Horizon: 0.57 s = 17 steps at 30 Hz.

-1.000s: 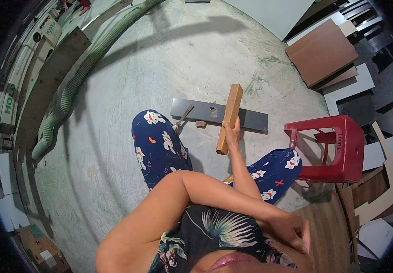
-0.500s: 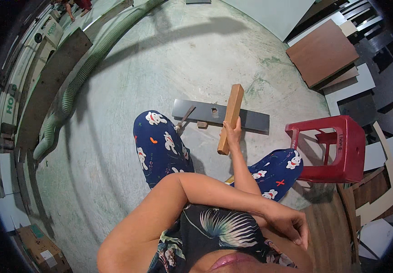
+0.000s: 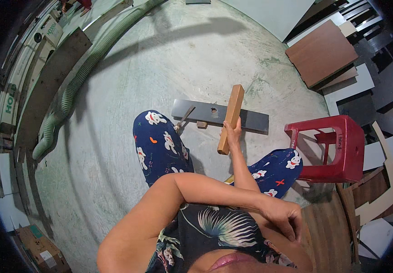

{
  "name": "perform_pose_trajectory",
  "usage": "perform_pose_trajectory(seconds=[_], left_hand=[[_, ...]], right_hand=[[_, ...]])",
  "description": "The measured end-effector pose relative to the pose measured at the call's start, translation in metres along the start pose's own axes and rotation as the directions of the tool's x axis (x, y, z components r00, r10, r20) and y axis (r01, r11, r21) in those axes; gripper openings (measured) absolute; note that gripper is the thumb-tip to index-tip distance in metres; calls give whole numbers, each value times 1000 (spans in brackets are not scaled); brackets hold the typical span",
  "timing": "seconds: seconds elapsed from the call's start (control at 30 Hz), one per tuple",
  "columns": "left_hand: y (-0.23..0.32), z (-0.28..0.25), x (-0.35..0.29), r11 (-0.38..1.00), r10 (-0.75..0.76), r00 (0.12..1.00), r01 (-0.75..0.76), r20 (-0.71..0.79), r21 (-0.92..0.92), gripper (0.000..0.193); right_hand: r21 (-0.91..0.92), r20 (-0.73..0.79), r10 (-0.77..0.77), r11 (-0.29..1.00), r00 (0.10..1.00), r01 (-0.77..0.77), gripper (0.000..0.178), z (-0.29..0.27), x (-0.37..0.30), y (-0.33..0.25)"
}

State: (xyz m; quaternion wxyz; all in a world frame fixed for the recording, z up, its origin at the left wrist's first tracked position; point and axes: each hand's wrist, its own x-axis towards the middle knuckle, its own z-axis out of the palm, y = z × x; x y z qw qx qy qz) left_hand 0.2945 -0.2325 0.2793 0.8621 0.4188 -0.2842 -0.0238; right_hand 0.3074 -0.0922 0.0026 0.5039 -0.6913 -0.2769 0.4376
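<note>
My right hand (image 3: 233,130) is wrapped round the lower part of a squared wooden block (image 3: 233,107). The block slants across a long dark grey board (image 3: 255,122) on the floor; whether it touches the board I cannot tell. A ragged hole (image 3: 213,110) shows in the board, left of the block. Near my left knee, a thin flat-bladed tool (image 3: 187,113) lies over the board's left end. A small wood piece (image 3: 202,124) sits at the board's near edge. My left arm crosses my body, and my left hand (image 3: 285,220) rests with curled fingers against my right upper arm.
A red plastic stool (image 3: 349,150) stands to my right, before piled panels and offcuts (image 3: 322,53). Along the left run a ribbed green hose (image 3: 76,84), a thick plank (image 3: 53,77) and a machine (image 3: 12,102). A cardboard box (image 3: 41,248) is at lower left.
My left hand has shifted slightly left along my right upper arm. My right hand keeps hold of the wooden block, which has hardly moved.
</note>
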Motion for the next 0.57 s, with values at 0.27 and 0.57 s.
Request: perform_pose_trajectory(seconds=[0.27,0.57], left_hand=[[5,1,-7,1000,5,998,-6,-61,-15,24],[-1,-21,-18,908,46,994,-84,100,411,30]], right_hand=[[-2,3,-22,1000,1000,22,77,-2,7,12],[-65,-1,47,997,999,-47,81,-3,5,11]])
